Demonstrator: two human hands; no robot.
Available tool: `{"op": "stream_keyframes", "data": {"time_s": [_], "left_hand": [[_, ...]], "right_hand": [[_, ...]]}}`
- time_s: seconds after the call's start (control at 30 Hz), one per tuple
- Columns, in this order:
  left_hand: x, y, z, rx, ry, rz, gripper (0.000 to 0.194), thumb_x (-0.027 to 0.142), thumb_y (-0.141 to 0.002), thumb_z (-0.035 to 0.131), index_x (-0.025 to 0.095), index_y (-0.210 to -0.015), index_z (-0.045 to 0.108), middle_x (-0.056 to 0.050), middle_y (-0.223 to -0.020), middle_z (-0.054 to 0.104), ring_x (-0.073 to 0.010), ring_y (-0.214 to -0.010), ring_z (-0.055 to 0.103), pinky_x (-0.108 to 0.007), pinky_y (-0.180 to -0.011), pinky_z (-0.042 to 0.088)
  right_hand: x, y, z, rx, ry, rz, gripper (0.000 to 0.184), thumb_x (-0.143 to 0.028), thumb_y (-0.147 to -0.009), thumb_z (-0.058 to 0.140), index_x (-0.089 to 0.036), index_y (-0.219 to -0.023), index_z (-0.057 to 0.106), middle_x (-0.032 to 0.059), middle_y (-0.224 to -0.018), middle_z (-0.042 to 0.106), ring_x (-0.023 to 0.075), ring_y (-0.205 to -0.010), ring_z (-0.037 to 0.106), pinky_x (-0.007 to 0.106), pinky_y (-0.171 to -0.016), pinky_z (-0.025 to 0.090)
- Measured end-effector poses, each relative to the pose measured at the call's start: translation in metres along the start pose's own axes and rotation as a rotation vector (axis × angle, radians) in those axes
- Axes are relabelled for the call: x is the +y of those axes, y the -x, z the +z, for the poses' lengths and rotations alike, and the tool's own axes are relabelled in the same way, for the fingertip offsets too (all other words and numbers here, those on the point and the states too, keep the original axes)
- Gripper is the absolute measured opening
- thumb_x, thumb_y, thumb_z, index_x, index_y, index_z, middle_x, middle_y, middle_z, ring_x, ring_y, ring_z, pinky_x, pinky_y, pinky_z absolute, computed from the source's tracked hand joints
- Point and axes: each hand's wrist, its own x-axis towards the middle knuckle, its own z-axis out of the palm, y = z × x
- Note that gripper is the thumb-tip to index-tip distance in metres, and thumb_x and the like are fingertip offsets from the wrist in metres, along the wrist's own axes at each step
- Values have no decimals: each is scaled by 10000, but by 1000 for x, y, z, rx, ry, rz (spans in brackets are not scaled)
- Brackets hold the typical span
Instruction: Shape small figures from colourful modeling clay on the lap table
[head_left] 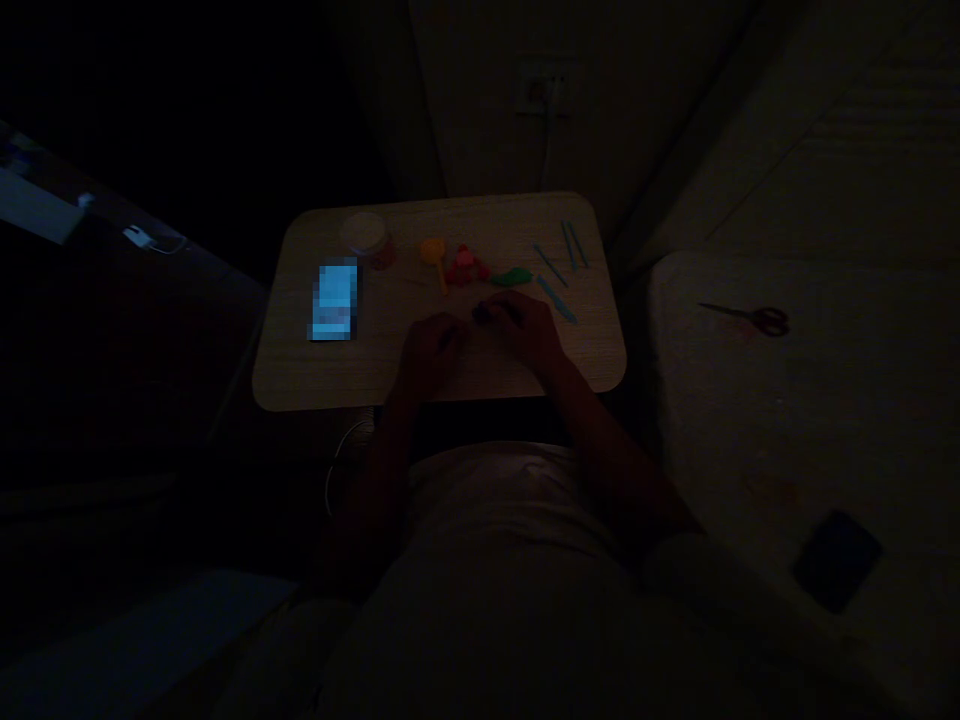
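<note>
The room is very dim. My right hand [529, 330] is over the front middle of the small table [337, 385], its fingers closed on a small dark lump [481, 313]. Just to its left is my left hand [429, 355], with curled fingers; what they hold, if anything, is lost in the dark. Beyond my hands lie a red shaped piece [465, 266], a green leaf-like piece [513, 277] and an orange piece with a round top and thin stem [433, 254]. A blue knife-like tool [556, 299] lies right of my right hand.
A lit phone [334, 300] lies on the table's left, with a round lidded tub [365, 233] behind it. Several thin blue sticks [551, 265] are at the right. Scissors [769, 321] and a dark blue square thing [838, 560] rest on a pale surface [720, 420] beside the table.
</note>
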Motion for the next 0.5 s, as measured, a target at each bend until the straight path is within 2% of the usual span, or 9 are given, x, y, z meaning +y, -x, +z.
{"op": "stream_keyframes", "data": {"time_s": [0.5], "left_hand": [[-1, 0, 1, 1, -28, -4, 227, 341, -987, 532, 196, -897, 681, -61, -929, 726, -229, -881, 663, -352, -842, 497]], "right_hand": [[0, 0, 2, 10, 8, 5, 257, -414, -1022, 567, -249, -1019, 764, 56, -1050, 806, 269, -962, 755, 408, -885, 584]]}}
